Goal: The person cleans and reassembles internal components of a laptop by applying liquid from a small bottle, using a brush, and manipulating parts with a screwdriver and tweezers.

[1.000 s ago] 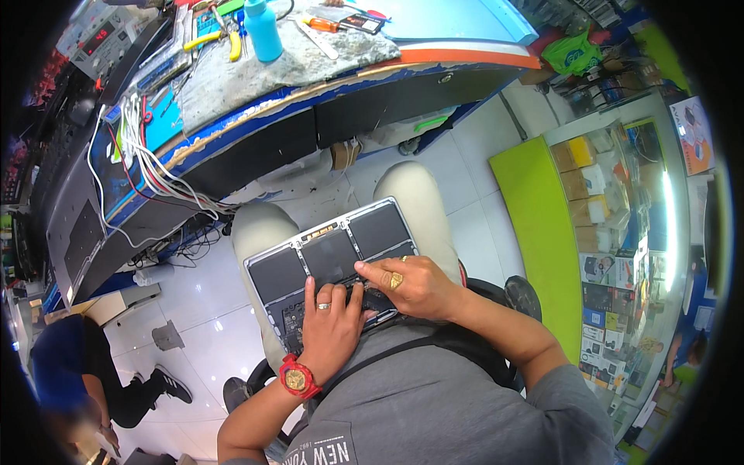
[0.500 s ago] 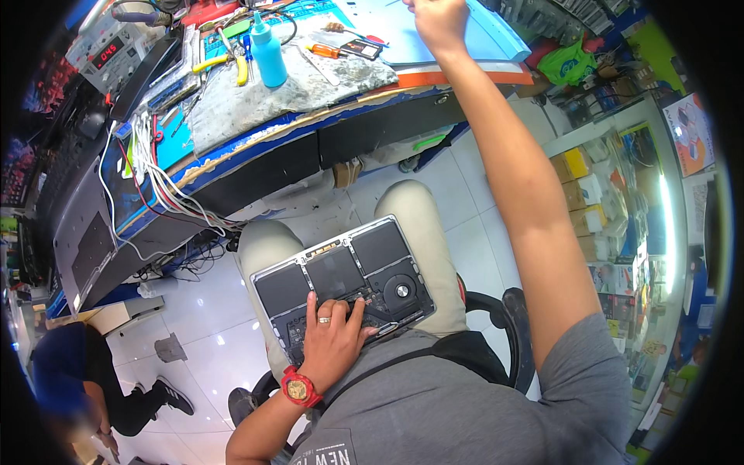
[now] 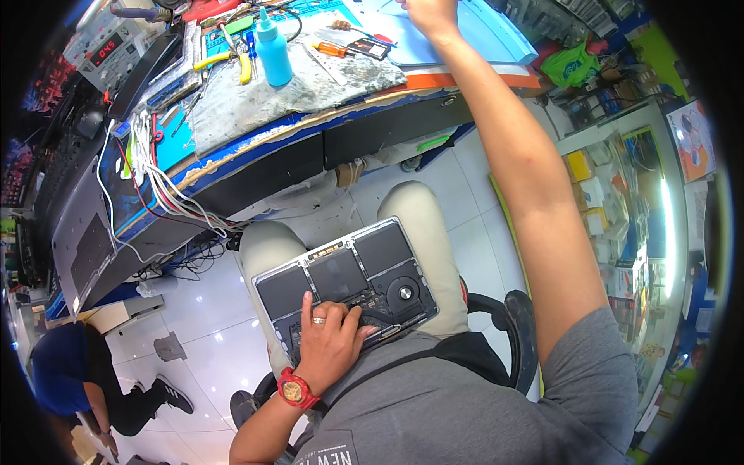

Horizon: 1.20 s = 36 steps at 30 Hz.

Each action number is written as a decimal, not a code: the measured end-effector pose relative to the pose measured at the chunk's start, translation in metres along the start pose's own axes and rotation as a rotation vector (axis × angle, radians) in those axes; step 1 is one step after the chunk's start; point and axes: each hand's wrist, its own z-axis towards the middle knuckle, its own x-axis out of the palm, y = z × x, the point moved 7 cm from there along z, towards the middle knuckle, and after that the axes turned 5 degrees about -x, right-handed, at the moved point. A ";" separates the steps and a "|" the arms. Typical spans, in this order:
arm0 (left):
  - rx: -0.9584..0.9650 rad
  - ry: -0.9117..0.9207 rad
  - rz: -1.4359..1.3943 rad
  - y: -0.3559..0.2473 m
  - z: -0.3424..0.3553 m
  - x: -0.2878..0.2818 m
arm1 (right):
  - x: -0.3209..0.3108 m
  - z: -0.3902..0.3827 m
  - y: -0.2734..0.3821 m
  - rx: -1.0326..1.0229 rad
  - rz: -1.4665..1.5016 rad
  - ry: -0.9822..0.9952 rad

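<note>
An opened laptop base (image 3: pixel 333 271) rests across my thighs, its inner side facing up. Black battery packs line its far half, and a round fan (image 3: pixel 405 294) sits at its right. My left hand (image 3: pixel 329 337) lies on the near part of the board, fingers apart, holding nothing; the index finger points toward the batteries. A ring and a red watch (image 3: pixel 296 389) are on that hand and wrist. My right arm stretches to the bench, where my right hand (image 3: pixel 432 15) is pinched closed over a light-blue tray (image 3: pixel 477 46). The top edge cuts off its fingertips, so their contents are unclear.
On the bench's grey mat (image 3: pixel 225 108) stand a blue squeeze bottle (image 3: pixel 273 54), yellow-handled pliers (image 3: pixel 246 68) and an orange screwdriver (image 3: pixel 332 49). White cables (image 3: pixel 151 167) hang off its left edge. Another person (image 3: pixel 66 368) is at lower left; a lit display case (image 3: pixel 620 232) stands right.
My right hand has shifted slightly left and up over the tray, its elbow bending outward a little. The fingers of my left hand have curled slightly on the laptop board.
</note>
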 end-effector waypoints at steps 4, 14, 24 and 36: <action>0.004 -0.037 -0.006 0.000 0.002 -0.006 | -0.001 0.002 0.003 -0.001 0.011 0.008; -0.017 -0.068 -0.019 0.003 0.003 -0.011 | -0.001 0.001 0.020 0.015 0.077 0.036; -0.198 -0.194 -0.213 0.015 0.004 -0.046 | -0.071 -0.073 0.120 0.247 0.687 0.283; -0.332 -0.169 -0.539 0.014 -0.007 -0.038 | -0.151 -0.372 0.271 0.976 1.103 0.497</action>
